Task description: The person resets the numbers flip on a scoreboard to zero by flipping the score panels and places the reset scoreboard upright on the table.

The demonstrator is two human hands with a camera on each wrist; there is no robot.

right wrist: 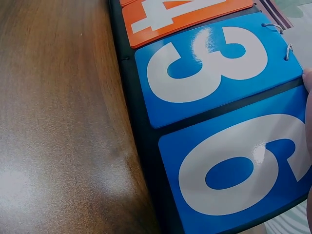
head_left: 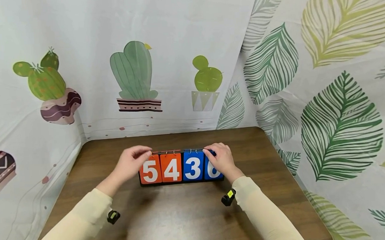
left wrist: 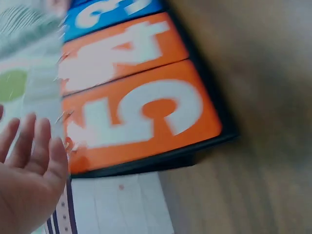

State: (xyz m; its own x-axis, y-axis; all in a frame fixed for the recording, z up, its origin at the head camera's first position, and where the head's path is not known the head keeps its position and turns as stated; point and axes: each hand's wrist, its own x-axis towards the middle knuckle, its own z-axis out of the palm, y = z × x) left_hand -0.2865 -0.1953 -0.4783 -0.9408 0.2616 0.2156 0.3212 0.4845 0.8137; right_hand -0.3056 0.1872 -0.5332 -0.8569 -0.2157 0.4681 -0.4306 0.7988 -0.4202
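A flip scoreboard [head_left: 183, 183] stands on the wooden table with ring-bound number cards. From left to right they are an orange 5 card [left wrist: 156, 117], an orange 4 card [head_left: 176, 158], a blue 3 card [right wrist: 209, 63] and a blue 6 card [right wrist: 229, 190]. My left hand [head_left: 133, 161] is at the top left corner, its fingers straight and loose beside the 5 card in the left wrist view. With thumb and fingers, my right hand [head_left: 223, 157] grips the top right edge and covers part of the 6.
The brown wooden table [head_left: 171, 217] reaches back to a white curtain [head_left: 175, 20] printed with potted cacti. A leaf-print curtain [head_left: 283, 119] hangs along the right side. Each forearm has a small black wrist camera [head_left: 113, 217] near the cuff.
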